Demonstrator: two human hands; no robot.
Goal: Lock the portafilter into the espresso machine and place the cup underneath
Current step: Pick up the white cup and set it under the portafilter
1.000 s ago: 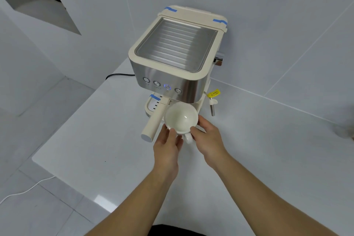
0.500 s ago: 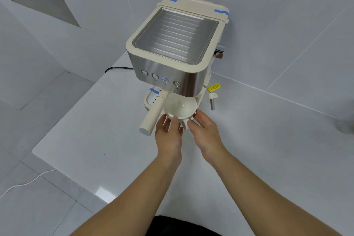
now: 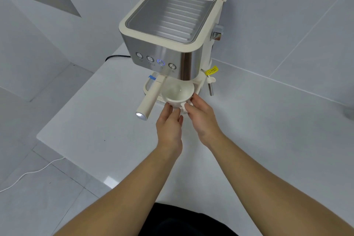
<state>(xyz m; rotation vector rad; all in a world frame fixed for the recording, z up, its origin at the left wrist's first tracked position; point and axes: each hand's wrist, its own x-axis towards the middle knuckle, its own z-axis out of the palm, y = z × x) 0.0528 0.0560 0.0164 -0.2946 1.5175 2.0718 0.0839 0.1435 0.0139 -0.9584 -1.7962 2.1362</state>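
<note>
A cream and steel espresso machine (image 3: pixel 168 30) stands on the white counter (image 3: pixel 258 140), one button lit blue. The portafilter's cream handle (image 3: pixel 150 97) sticks out from under its front, angled toward me and to the left; the basket end is hidden beneath the machine. A white cup (image 3: pixel 177 93) is partly under the machine's front, beside the handle, its far rim hidden. My left hand (image 3: pixel 169 126) holds the cup's near left side with its fingertips. My right hand (image 3: pixel 201 116) grips the cup's handle and right side.
A steam wand (image 3: pixel 210 86) with a yellow tag hangs at the machine's right side. A black power cord (image 3: pixel 116 56) runs off behind the machine on the left. The counter's left edge (image 3: pixel 63 117) drops to a tiled floor with a white cable (image 3: pixel 28 173).
Both hands have pushed the cup away from me, further in under the machine's front. The portafilter handle has kept its place.
</note>
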